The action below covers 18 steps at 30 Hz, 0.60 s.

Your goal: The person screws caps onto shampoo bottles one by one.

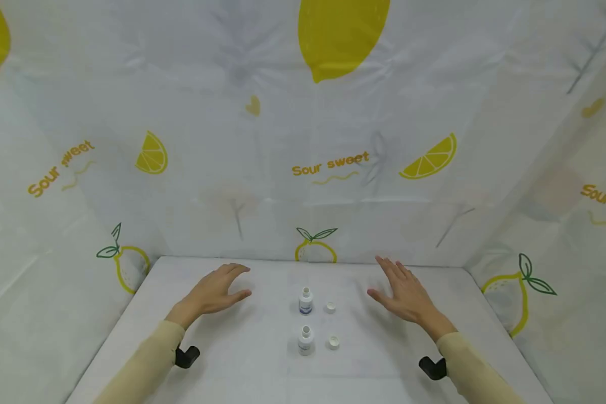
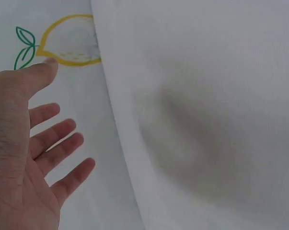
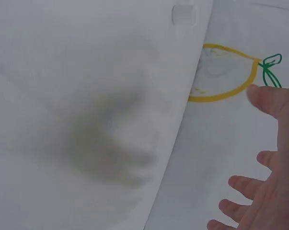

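Two small white bottles stand upright with uncovered necks on the white table, the far bottle (image 1: 305, 301) straight behind the near bottle (image 1: 305, 341). Right of them lie two white caps, the far cap (image 1: 330, 307) and the near cap (image 1: 334, 342). My left hand (image 1: 214, 292) hovers over the table to the left of the bottles, fingers spread and holding nothing. To the right of the caps, my right hand (image 1: 404, 292) is raised with its fingers extended, also holding nothing. Each wrist view shows the hand above its shadow; no bottle appears there.
A white cloth covers the table (image 1: 252, 370). Its back edge meets a hanging white curtain (image 1: 207, 185) printed with lemons and lettering, which also closes off both sides. Each sleeve carries a black wrist mount, the left mount (image 1: 187, 356) and the right mount (image 1: 432, 368).
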Tool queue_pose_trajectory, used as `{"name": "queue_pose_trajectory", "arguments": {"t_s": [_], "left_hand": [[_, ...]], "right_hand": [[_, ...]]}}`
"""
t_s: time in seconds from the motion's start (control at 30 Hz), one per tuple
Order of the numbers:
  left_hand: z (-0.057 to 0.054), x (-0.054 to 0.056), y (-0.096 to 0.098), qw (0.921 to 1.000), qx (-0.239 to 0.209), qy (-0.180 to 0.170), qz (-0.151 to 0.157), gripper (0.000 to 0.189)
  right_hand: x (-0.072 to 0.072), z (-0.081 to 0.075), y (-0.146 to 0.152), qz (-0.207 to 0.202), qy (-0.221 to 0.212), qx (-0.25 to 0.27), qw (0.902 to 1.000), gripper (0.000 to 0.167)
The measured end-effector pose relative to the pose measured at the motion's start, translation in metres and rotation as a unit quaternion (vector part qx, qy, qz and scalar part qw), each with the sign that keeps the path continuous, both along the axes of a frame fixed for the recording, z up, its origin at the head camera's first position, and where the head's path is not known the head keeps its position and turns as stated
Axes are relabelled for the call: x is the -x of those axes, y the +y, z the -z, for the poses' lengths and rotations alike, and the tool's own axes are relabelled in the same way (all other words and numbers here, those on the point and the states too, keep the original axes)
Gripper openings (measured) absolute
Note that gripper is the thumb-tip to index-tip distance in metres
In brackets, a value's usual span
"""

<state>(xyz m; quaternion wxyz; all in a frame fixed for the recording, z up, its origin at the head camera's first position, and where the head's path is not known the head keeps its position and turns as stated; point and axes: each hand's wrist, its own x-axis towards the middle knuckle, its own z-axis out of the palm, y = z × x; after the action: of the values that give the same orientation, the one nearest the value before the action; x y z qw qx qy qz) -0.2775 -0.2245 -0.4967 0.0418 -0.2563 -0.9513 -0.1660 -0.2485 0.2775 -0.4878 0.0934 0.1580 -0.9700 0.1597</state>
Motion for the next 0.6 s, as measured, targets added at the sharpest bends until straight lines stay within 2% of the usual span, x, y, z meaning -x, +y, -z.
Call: {"name": "queue_pose_trajectory", "arguments": {"t_s": [0.1,0.2,0.3,0.43,0.6], "left_hand": [[0.005,0.003,0.005,0.9964,-0.065,-0.039,0.039,0.053],[0.009,0.007,0.014,0.9861,-0.13,-0.062,0.083,0.044],[0.01,0.011,0.027,0.9758,-0.17,-0.076,0.115,0.039],[0.014,0.016,0.049,0.9671,-0.19,-0.116,0.124,0.038],[0.021,0.02,0.075,0.9537,-0.208,-0.176,0.127,0.043]], "right_hand": [[-0.002,-0.002,-0.008,-0.017,-0.015,0.04,0.999,0.08],[-0.004,-0.004,-0.017,-0.027,-0.033,0.084,0.9955,0.067],[-0.003,-0.003,-0.026,-0.04,-0.052,0.131,0.9892,0.05],[0.003,0.004,-0.037,-0.065,-0.097,0.182,0.9762,0.032],[0.009,0.015,-0.05,-0.089,-0.161,0.217,0.9587,0.031]]}}
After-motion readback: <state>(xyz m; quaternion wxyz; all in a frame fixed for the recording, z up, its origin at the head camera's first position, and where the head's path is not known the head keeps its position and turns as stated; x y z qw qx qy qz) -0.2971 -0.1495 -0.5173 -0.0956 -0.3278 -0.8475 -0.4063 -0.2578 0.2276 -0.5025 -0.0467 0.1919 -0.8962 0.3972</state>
